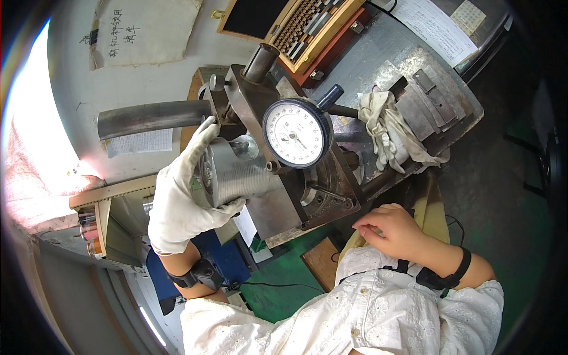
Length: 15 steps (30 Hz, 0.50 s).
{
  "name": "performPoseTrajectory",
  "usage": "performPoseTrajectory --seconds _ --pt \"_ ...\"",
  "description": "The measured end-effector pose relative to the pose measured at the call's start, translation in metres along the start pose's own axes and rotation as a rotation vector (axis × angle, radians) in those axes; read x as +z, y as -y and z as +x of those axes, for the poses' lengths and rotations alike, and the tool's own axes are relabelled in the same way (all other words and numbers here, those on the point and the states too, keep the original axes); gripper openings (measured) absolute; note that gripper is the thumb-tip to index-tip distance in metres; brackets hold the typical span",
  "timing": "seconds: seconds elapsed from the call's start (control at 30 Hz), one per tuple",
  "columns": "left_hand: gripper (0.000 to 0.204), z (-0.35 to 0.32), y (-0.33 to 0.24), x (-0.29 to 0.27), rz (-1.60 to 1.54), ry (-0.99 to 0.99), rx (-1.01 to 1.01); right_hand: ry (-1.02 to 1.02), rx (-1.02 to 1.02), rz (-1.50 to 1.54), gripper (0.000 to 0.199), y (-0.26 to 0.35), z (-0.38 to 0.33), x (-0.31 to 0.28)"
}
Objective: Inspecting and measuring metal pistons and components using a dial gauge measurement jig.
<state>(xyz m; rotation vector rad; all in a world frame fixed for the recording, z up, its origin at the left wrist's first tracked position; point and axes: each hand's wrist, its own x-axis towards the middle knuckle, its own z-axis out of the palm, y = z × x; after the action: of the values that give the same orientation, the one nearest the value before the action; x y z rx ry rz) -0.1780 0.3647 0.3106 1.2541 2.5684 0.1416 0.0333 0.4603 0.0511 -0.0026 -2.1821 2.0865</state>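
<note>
Head view. Landmark: the dial (296, 133), white-faced, dark-rimmed, mounted on the steel fixture (254, 97).

Around it: a thick post (261, 63) stands up just above the dial, a knob (217, 82) to its left. A long bar (154, 118) juts well out left of the dial, over a sheet of paper (142, 142). Above the dial, beyond the post — an opened wooden case (324, 34) of small blocks, on a red box (337, 50). Right of the dial, a heap of pale gloves (383, 121) lies against a steel block (427, 105). Farther up-right, papers (432, 29) on the bench (378, 44). Below-left, a shelf (121, 222).

The cylinder (239, 177), grey and ribbed, with a round opening in its side, is just left of the dial and below it, beside the fixture. Gloved left hand (186, 198) wrapped round its outer end — fingers on the upper side close to the bar, thumb underneath, a firm-looking hold. Bare right hand (390, 231) sits below-right of the dial, near the body, fingers half curled; palm hidden, cannot tell if anything is in it.

Edges: bench border slants below-right of the dial, past the gloves. Green floor (290, 245) shows below the fixture, crossed by a black cord (278, 284) and bordered by a brown board (320, 260). Left hand's room upward is limited by the bar.
</note>
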Motion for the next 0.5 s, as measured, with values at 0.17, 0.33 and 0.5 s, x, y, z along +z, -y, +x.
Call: performPoseTrajectory --seconds 0.17,0.33,0.5 --pt "0.088 0.000 -0.005 -0.001 0.077 -0.004 -0.099 0.003 0.017 -0.004 0.012 -0.001 0.001 0.000" --pt "0.084 -0.002 -0.008 0.002 -0.047 -0.041 -0.172 -0.002 0.017 -0.005 0.013 -0.001 0.002 0.000" --pt "0.081 -0.006 -0.012 0.010 -0.143 -0.144 -0.197 0.002 0.013 -0.001 0.013 0.001 0.003 0.002"
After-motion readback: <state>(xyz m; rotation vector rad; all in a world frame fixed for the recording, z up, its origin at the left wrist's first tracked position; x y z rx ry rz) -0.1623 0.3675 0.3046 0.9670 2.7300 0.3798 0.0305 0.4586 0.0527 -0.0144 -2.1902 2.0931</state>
